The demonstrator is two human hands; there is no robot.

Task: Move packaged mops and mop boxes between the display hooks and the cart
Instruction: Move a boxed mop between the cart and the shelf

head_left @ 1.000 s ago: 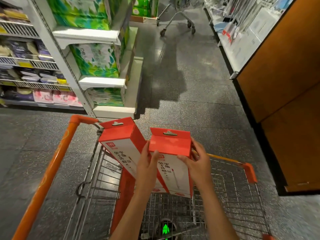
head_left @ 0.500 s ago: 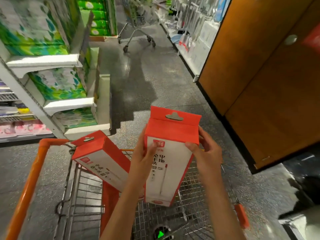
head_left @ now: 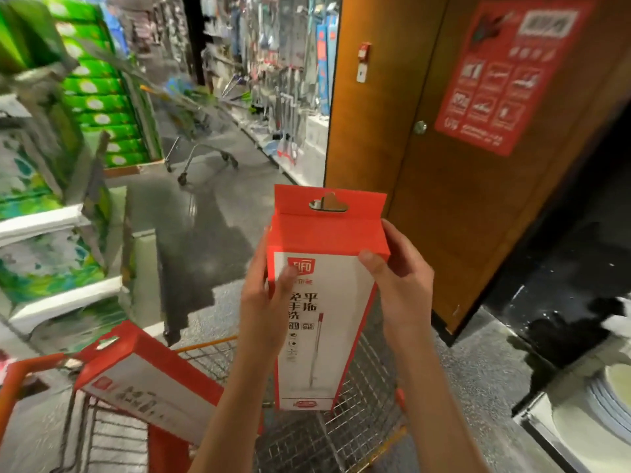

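Observation:
I hold a tall red and white mop box (head_left: 324, 302) upright above the cart, its hang tab on top. My left hand (head_left: 264, 308) grips its left edge with the thumb across the front. My right hand (head_left: 401, 288) grips its right edge near the top. A second red and white mop box (head_left: 146, 384) leans tilted inside the wire cart (head_left: 362, 387) at the lower left. The cart's orange handle (head_left: 13, 380) shows at the far left. Hanging mops and cleaning tools (head_left: 290, 80) fill the display far down the aisle.
A wooden door (head_left: 444, 172) with a red poster (head_left: 512, 73) stands close on the right. Shelves of green tissue packs (head_left: 58, 206) line the left. Another cart (head_left: 201, 131) is parked up the aisle. White plates (head_left: 607, 390) sit at the lower right.
Both hands have lifted the box up out of the cart and higher in view. My head has turned up and to the right, toward the door and the far display.

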